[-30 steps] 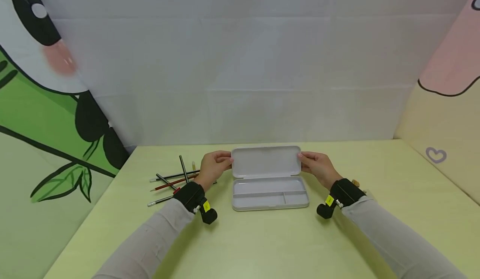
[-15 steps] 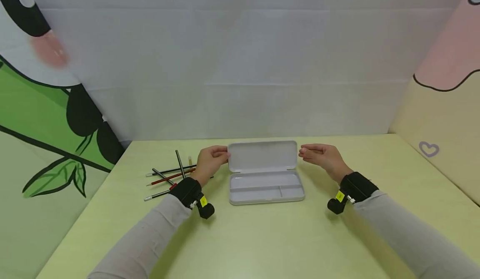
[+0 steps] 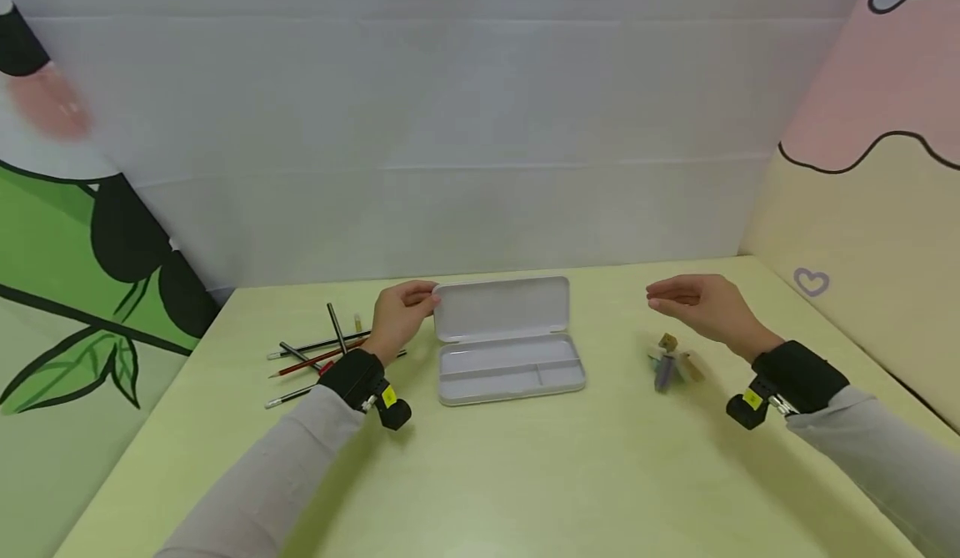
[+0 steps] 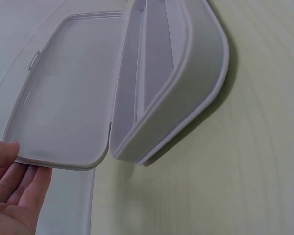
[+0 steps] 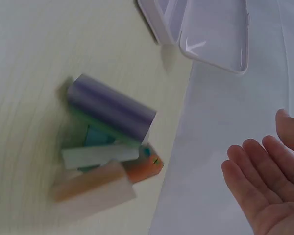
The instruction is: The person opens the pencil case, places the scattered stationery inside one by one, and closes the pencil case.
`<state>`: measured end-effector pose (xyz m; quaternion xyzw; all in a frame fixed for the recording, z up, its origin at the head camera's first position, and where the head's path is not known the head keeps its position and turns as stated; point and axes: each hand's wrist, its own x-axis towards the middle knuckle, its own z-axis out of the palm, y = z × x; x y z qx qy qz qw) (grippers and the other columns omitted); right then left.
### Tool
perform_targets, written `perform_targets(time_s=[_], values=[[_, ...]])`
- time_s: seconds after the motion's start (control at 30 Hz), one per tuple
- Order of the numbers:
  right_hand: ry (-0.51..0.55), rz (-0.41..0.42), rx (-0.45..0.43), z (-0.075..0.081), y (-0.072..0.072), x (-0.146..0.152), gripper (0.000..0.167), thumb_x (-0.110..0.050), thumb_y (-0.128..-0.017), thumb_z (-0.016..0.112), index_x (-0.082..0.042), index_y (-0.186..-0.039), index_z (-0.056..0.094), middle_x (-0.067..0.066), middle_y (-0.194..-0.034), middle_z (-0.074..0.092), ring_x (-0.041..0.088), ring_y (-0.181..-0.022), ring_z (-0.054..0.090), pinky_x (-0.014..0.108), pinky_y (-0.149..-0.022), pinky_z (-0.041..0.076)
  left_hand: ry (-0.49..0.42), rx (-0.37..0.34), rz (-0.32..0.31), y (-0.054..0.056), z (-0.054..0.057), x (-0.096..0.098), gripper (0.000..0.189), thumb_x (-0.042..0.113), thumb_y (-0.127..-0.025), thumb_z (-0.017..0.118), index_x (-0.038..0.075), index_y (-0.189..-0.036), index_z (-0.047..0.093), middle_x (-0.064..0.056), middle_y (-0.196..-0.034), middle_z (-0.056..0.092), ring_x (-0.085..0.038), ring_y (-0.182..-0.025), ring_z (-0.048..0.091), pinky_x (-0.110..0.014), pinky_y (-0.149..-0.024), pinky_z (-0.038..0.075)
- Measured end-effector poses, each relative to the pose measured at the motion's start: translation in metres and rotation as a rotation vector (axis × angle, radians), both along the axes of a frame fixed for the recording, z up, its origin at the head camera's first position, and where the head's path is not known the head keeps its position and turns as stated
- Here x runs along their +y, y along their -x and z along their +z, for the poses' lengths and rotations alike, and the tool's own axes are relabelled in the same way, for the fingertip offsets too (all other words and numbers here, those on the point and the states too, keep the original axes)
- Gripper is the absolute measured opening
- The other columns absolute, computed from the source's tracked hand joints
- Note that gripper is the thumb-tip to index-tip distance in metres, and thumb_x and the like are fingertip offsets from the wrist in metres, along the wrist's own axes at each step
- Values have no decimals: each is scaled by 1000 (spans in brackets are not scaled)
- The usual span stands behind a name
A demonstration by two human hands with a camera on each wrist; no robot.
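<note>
An open white pencil case (image 3: 512, 397) lies on the table, its hinged lid (image 3: 502, 309) raised at the back. Its base is split into compartments with nothing lying in them. My left hand (image 3: 397, 318) pinches the lid's left edge, thumb on the inner face and fingers behind, as the left wrist view shows. Away to the right, my right hand (image 3: 708, 308) is raised with relaxed fingers and holds nothing. Below it lies a small pile of eraser-like blocks, including a purple striped block (image 5: 110, 107), a white and orange block (image 5: 95, 190) and an orange piece (image 5: 146, 166).
Several pencils lie crossed on the table left of the case, partly behind my left hand, among them a red pencil (image 3: 300, 364) and a dark pencil (image 3: 335, 324). A white sheet (image 3: 480, 124) hangs behind the table's far edge.
My right hand has let go of the lid's right edge and moved right, uncovering the small blocks. My left hand keeps its pinch on the lid. The view has turned slightly right.
</note>
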<state>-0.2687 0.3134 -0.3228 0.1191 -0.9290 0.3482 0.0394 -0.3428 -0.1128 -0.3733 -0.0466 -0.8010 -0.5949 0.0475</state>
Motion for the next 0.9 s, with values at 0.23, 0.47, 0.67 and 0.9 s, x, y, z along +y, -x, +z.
perform_targets(time_s=[0.23, 0.47, 0.67, 0.9], values=[[-139, 9, 47, -12, -13, 27, 33, -13, -102, 72, 8, -127, 70, 25, -117, 75, 45, -108, 70, 53, -94, 59, 4, -12, 11, -1, -1, -4, 28, 2, -103, 68, -10, -128, 69, -27, -120, 74, -26, -104, 75, -43, -100, 61], [-192, 18, 43, -31, -26, 51, 32, -7, -94, 79, 9, -120, 72, 22, -110, 76, 36, -98, 74, 36, -82, 62, -1, -2, 1, -1, -2, -1, 28, 1, -103, 67, -11, -128, 70, -27, -119, 74, -21, -100, 75, -42, -98, 62], [-200, 29, 21, -43, -28, 59, 24, -2, -90, 81, 8, -111, 76, 16, -99, 78, 25, -86, 74, 27, -71, 60, 8, 13, 7, -1, -2, 0, 28, 1, -103, 67, -11, -128, 69, -28, -119, 74, -31, -107, 75, -45, -100, 61], [-194, -2, 27, -54, -28, 60, 16, -4, -88, 83, 2, -103, 79, 10, -92, 79, 17, -80, 72, 26, -68, 57, 10, 14, 15, -1, -3, 1, 27, 1, -103, 67, -11, -127, 70, -28, -118, 74, -24, -101, 76, -46, -99, 61]])
